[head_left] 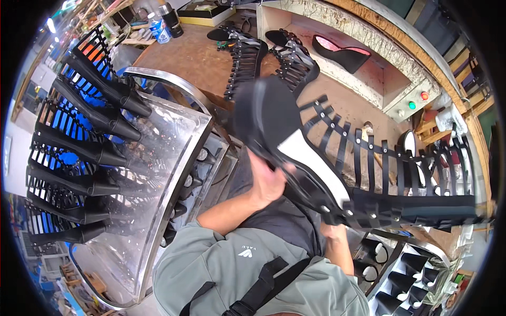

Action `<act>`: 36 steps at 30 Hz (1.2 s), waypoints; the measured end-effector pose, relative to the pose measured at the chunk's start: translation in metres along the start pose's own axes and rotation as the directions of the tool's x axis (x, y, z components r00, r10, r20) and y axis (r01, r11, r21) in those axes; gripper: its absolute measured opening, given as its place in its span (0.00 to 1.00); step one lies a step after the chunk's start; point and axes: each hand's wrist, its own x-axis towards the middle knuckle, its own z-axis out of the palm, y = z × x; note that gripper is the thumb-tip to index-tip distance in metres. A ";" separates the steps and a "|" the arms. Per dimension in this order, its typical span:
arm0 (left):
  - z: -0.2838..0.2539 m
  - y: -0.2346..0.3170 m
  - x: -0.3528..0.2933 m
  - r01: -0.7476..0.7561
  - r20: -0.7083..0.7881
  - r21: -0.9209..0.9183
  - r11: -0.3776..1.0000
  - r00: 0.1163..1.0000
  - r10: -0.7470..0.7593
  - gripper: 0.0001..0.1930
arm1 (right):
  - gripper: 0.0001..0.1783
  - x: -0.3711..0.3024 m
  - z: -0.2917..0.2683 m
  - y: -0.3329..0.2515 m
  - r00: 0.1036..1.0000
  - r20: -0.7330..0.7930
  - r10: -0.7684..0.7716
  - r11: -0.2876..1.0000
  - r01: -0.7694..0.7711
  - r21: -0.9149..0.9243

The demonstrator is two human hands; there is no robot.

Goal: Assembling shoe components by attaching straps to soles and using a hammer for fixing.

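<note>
A tall black strappy gladiator boot [379,205] is held up in front of my body, toe to the upper left and its open, studded straps stretching to the right. A bare white patch [311,163] shows along its middle. My left hand [268,176] is closed on the boot's underside near the front, slightly blurred. Lower down, my right hand [333,230] grips the boot from below, its fingers mostly hidden behind it. On the bench beyond stand two similar black boots, one on the left [243,66] and one on the right [295,66].
A light box-like machine [392,113] with green and red buttons stands behind, a black wedge sole [341,54] with pink top inside it. At left, several black boots lie on a metal-framed rack [174,137]. More shoe parts [406,274] sit at lower right. A bottle [159,29] stands far back.
</note>
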 end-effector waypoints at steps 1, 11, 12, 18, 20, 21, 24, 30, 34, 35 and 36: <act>0.012 0.011 -0.002 -0.006 0.003 -0.268 0.964 1.000 0.007 0.50 | 0.57 0.002 0.025 -0.018 0.897 0.316 -0.308 0.789 0.427 -0.443; -0.044 0.064 0.052 -0.230 0.415 -0.439 0.868 0.805 0.423 0.46 | 0.43 0.052 -0.030 -0.045 0.878 0.395 -0.271 0.925 0.350 -0.145; -0.045 0.069 0.048 -0.281 0.402 -0.412 0.867 0.797 0.450 0.44 | 0.43 0.057 -0.033 -0.039 0.885 0.387 -0.259 0.932 0.335 -0.141; -0.047 0.087 0.051 -0.356 0.363 -0.348 0.867 0.802 0.475 0.39 | 0.39 0.074 -0.035 -0.026 0.928 0.305 -0.212 0.952 0.267 -0.149; -0.055 0.085 0.050 -0.359 0.336 -0.353 0.864 0.813 0.475 0.38 | 0.38 0.078 -0.024 -0.027 0.954 0.219 -0.206 0.956 0.244 -0.162; -0.066 0.086 0.047 -0.379 0.324 -0.324 0.867 0.817 0.478 0.37 | 0.37 0.080 -0.014 -0.025 0.961 0.202 -0.190 0.961 0.224 -0.161; -0.066 0.079 0.050 -0.321 0.286 -0.360 0.876 0.856 0.431 0.37 | 0.35 0.079 -0.008 -0.041 0.975 0.160 -0.157 0.978 0.176 -0.113; -0.081 0.045 0.035 0.060 -0.245 -0.166 0.984 0.964 -0.100 0.37 | 0.29 0.074 0.126 -0.080 0.825 0.428 -0.368 0.904 0.426 -0.044; -0.092 0.112 -0.016 -0.102 -0.227 -0.266 0.959 0.973 0.041 0.66 | 0.41 0.023 0.212 -0.032 0.650 0.654 -0.387 0.658 0.691 -0.298; -0.095 0.127 -0.021 -0.096 -0.279 -0.219 0.971 0.960 0.032 0.69 | 0.39 0.018 0.225 -0.016 0.301 0.834 -0.463 0.375 0.919 -0.123; -0.100 0.139 -0.028 -0.085 -0.334 -0.171 0.982 0.942 0.023 0.72 | 0.35 0.010 0.243 -0.005 0.001 0.891 -0.453 0.137 0.988 0.068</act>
